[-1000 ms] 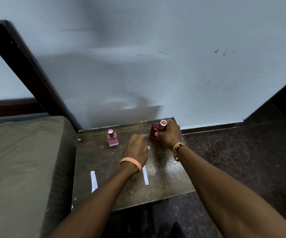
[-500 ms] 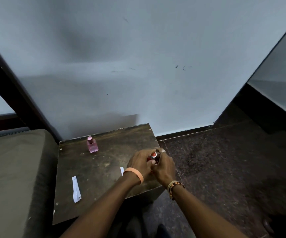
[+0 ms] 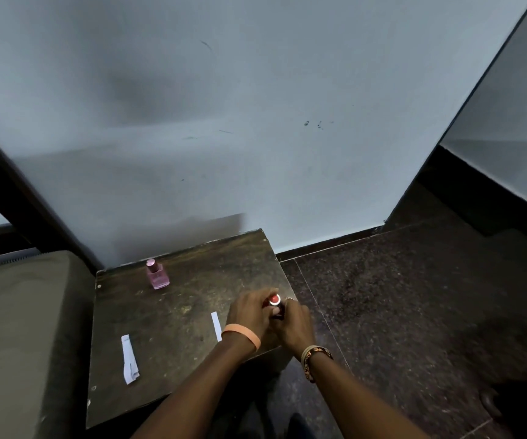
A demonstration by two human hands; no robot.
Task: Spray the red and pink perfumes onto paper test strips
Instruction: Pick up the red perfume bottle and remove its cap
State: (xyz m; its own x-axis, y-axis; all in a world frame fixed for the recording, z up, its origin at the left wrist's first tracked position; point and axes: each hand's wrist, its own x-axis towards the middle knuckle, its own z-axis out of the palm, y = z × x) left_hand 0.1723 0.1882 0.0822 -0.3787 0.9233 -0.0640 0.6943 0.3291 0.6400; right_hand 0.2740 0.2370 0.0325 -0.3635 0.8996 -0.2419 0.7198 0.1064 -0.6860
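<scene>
1 head view looks forward and down, near, over the small table.

Left hand and right hand gripped the small red glass perfume bottle near the right edge of the dark worn wooden table. Pink glass perfume bottle stood upright, back left. One white paper strip lay front left; second white paper strip lay just beside the left wrist.
</scene>
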